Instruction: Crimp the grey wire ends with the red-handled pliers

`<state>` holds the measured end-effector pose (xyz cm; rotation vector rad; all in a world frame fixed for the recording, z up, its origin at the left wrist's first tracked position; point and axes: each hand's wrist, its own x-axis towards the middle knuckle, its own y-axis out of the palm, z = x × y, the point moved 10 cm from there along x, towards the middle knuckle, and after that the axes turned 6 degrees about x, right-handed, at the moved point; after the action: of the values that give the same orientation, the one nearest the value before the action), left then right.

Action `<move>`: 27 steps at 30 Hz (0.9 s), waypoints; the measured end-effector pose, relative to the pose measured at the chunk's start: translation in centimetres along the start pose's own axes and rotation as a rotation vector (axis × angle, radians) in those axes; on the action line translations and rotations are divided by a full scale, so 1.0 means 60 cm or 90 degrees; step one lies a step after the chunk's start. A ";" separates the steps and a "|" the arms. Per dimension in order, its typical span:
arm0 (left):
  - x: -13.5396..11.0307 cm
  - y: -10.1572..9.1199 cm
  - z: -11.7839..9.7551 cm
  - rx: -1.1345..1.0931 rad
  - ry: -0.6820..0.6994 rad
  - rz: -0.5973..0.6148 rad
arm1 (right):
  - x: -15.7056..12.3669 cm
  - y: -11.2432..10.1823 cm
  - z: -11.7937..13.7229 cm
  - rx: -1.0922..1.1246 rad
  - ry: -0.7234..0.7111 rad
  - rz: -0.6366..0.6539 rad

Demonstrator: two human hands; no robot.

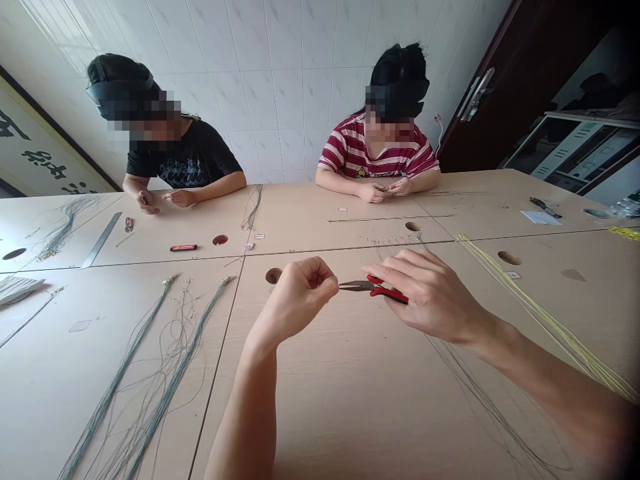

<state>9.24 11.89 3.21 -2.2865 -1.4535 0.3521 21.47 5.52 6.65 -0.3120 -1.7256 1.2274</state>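
My right hand (425, 293) is closed around red-handled needle-nose pliers (373, 287), whose dark jaws point left. My left hand (300, 297) is closed in a pinch right at the plier tips; whatever it holds is too small to make out. Both hands hover over the beige table (350, 400). Thin grey wires (480, 400) trail on the table under my right forearm.
Grey wire bundles (150, 373) lie at the left, yellow wires (550, 327) at the right. Two people sit across the table, working with their own hands. A metal ruler (101, 240), a red-black tool (183, 247) and cable holes (273, 275) dot the table.
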 end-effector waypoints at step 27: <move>0.000 0.006 0.005 0.014 0.003 0.023 | 0.000 -0.002 0.002 -0.078 -0.024 -0.005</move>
<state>9.40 11.83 2.82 -2.2967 -1.4016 0.3717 21.42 5.41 6.78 -0.3560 -1.8371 1.1302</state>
